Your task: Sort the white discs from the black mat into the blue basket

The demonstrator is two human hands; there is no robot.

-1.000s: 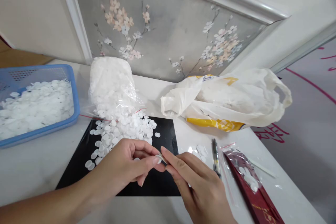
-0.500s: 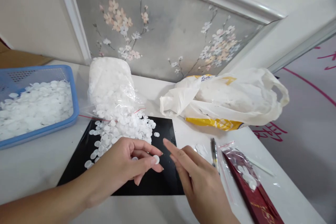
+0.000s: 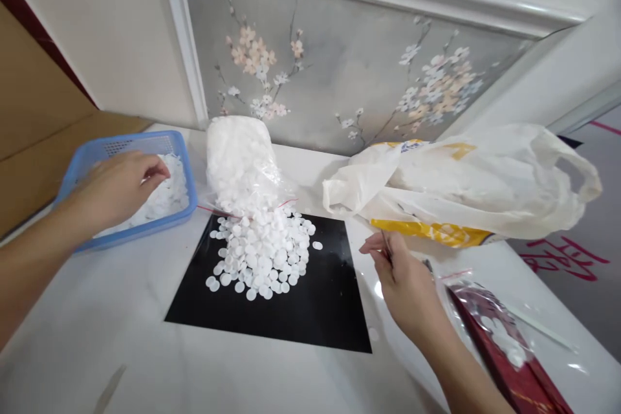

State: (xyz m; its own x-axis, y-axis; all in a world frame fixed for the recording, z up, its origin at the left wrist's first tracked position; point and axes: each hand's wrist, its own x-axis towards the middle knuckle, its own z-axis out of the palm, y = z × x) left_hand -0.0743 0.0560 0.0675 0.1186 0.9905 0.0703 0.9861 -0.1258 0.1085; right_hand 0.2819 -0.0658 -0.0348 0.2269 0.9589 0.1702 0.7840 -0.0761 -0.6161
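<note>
My left hand [image 3: 114, 187] hangs over the blue basket [image 3: 191, 197] of white discs [image 3: 169, 197], its fingers pressed together; anything between them is hidden. My right hand [image 3: 400, 272] is at the right of the black sheet [image 3: 301, 323], fingers drawn together around something thin and dark that is too small to make out. A pile of round white discs [image 3: 266, 252] lies on the sheet, spilling from the mouth of a clear plastic bag [image 3: 240, 155]. One disc [image 3: 317, 246] sits apart, right of the pile.
Behind my right hand lies a white and yellow plastic bag [image 3: 451, 187]. A small clear bag of discs [image 3: 504, 336] rests on a red packet [image 3: 543, 388] at the right. Cardboard [image 3: 39, 97] stands at the far left, and a floral panel [image 3: 330, 65] rises behind the table.
My left hand has gone from above the black sheet to the basket; the disc in its fingers no longer shows. My right hand has moved right, and its fingers have closed. The view has shifted left.
</note>
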